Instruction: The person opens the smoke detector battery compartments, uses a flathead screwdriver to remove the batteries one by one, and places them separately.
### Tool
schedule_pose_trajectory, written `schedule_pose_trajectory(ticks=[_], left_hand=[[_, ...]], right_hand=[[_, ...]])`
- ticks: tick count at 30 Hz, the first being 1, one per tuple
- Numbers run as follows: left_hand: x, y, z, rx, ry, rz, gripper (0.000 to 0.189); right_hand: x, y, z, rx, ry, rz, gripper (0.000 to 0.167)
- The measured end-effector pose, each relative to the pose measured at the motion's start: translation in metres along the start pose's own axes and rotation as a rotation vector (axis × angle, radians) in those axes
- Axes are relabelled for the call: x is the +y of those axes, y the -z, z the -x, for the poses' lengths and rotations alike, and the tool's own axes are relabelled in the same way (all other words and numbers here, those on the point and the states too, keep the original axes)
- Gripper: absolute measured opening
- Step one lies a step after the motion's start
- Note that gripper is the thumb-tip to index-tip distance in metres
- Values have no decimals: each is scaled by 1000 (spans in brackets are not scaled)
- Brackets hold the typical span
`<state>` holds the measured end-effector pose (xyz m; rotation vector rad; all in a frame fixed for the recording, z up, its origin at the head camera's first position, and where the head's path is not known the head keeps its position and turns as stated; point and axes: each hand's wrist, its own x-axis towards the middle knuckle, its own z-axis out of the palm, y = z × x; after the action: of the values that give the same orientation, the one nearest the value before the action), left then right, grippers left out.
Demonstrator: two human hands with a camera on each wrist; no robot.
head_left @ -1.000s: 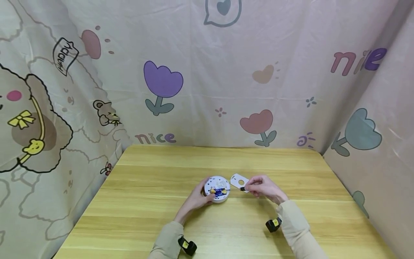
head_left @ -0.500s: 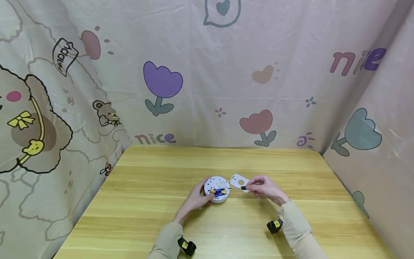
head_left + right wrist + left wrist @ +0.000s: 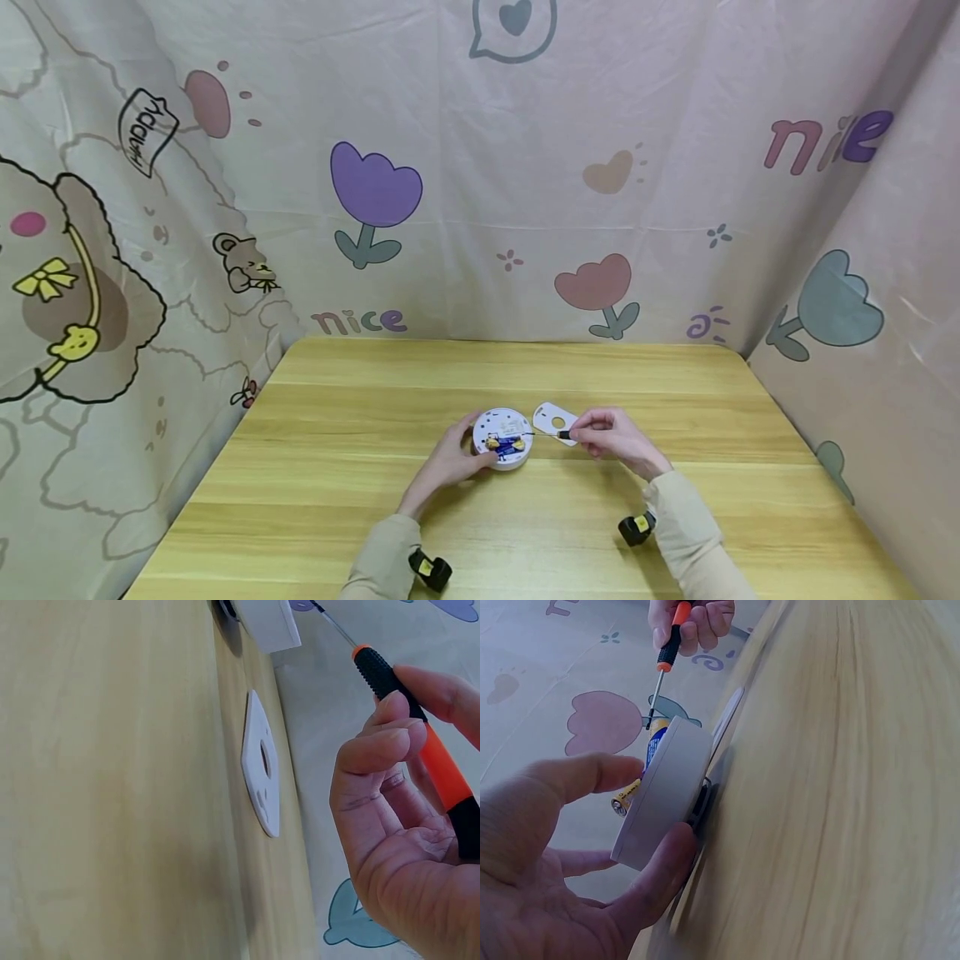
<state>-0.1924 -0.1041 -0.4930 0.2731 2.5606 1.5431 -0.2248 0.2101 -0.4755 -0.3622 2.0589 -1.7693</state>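
My left hand (image 3: 453, 454) grips a round white battery-powered device (image 3: 491, 421) by its side, thumb over the top edge. Blue-and-yellow batteries (image 3: 656, 742) sit on the device's upper face, standing slightly proud of it. In my right hand (image 3: 618, 437) is a screwdriver (image 3: 442, 761) with an orange and black handle, pinched between thumb and fingers. Its thin metal shaft (image 3: 657, 691) points left, and the tip is over the device close to a battery's end; whether it touches cannot be made out. The device appears raised a little off the table in the left wrist view.
A flat white plate (image 3: 548, 414) with a round hole lies on the wooden table (image 3: 360, 400), just right of the device, partly under the right hand. Black wrist cameras (image 3: 637, 527) are strapped to both sleeves. A printed curtain (image 3: 465, 167) encloses the back and sides.
The screwdriver tip has shifted slightly upward over the device's face, and the right hand has moved marginally right. The left hand keeps its grip on the device, which stays in place.
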Motion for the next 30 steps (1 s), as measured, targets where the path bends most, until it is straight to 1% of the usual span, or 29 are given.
schedule_pose_trajectory(ticks=[5, 10, 14, 23, 27, 30], left_hand=[[0, 1, 1, 18, 50, -13, 96], [0, 1, 1, 61, 99, -10, 102], [0, 1, 1, 89, 96, -27, 106], [-1, -1, 0, 172, 45, -70, 114], [1, -4, 0, 192, 25, -76, 114], [2, -6, 0, 195, 6, -77, 114]], right_hand=[[2, -1, 0, 2, 21, -22, 6], [3, -1, 1, 5, 31, -71, 7], [3, -1, 1, 10, 34, -112, 7], [5, 1, 1, -3, 51, -143, 9], [6, 0, 0, 2, 43, -155, 10], [6, 0, 0, 11, 45, -165, 11]])
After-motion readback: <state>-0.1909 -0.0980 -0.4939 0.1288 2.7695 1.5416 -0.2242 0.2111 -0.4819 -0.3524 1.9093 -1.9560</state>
